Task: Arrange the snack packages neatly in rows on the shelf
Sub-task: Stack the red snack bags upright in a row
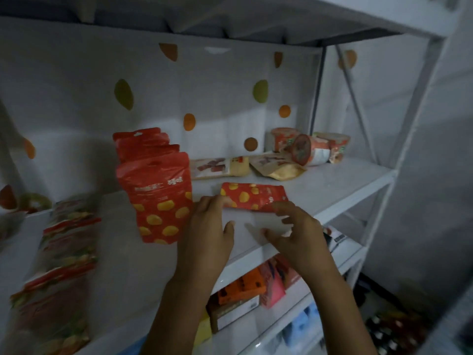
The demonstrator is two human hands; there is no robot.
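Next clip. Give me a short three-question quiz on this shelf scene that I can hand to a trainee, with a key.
1. True or false: the red spotted pouch at the fingertips of the left hand and right hand stands upright.
2. Multiple choice: where does the row of upright red pouches stand relative to that pouch? A) to its left B) to its right C) on the shelf below.
3. Fill in: among the noodle cups at the back right, one lies on its ____.
Key: 1 false, it lies flat; 2 A; 3 side.
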